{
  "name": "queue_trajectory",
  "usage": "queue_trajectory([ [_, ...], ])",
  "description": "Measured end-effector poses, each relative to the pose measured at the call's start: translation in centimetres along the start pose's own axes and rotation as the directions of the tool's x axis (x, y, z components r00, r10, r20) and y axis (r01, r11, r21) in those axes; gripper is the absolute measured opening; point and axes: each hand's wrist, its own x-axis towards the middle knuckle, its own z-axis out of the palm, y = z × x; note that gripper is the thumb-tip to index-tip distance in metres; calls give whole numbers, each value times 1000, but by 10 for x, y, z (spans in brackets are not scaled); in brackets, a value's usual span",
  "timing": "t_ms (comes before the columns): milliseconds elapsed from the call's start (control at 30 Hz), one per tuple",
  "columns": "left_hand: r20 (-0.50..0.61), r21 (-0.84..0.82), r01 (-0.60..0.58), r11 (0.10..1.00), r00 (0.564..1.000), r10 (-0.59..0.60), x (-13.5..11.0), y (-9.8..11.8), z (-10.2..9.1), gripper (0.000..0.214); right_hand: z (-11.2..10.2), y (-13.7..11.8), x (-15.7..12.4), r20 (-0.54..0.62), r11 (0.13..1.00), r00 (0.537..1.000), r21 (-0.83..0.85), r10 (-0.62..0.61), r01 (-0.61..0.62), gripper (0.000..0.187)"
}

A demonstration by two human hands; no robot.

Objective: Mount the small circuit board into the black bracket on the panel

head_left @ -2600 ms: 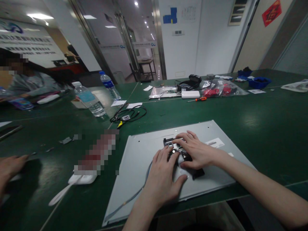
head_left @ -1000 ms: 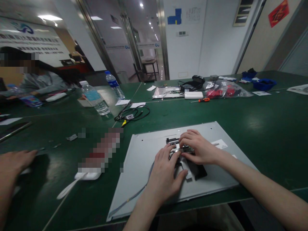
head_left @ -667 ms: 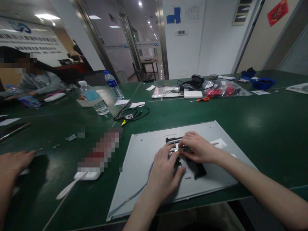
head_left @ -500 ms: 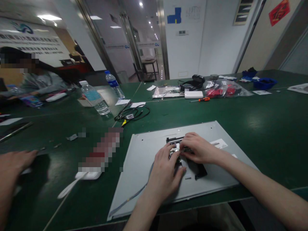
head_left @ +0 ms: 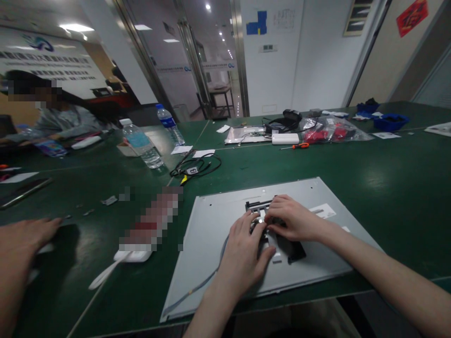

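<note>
Since the earliest frame, my right hand (head_left: pixel 293 219) had drawn its spread fingers in, so that they sat bunched over the small black bracket assembly (head_left: pixel 259 205) in the middle of the grey metal panel (head_left: pixel 207 225). My left hand (head_left: pixel 243 257) had barely shifted. It lay palm down on the panel with its fingers loosely apart, the tips resting on the near side of the assembly and the thumb stretched out towards a flat black piece (head_left: pixel 296 252) beside it. The right fingertips pointed down onto the same assembly, touching the left ones, but I could not tell whether they pinched anything. A thin grey cable (head_left: pixel 197 287) ran from under my left palm towards the panel's near left corner.

The panel lay flat at the near edge of the green table (head_left: pixel 387 188). Farther off I saw a coiled black cable (head_left: pixel 199 165), two water bottles (head_left: pixel 143 144), an orange-handled screwdriver (head_left: pixel 299 146), a white box (head_left: pixel 284 138) and a clear bag of red parts (head_left: pixel 331 130). A co-worker's hand (head_left: pixel 21 237) rested on the table at far left, well apart from mine.
</note>
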Motion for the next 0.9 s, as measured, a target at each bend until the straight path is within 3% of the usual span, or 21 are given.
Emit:
queue_trajectory([
  [700,-9,-1,6,1000,1000,-6,0,1,-1,45,-4,-2,-1,6,1000,1000,7,11,-11,13],
  [900,-18,-19,14,1000,1000,-14,0,2,-1,42,-8,-7,-3,16,998,999,51,32,-33,26],
])
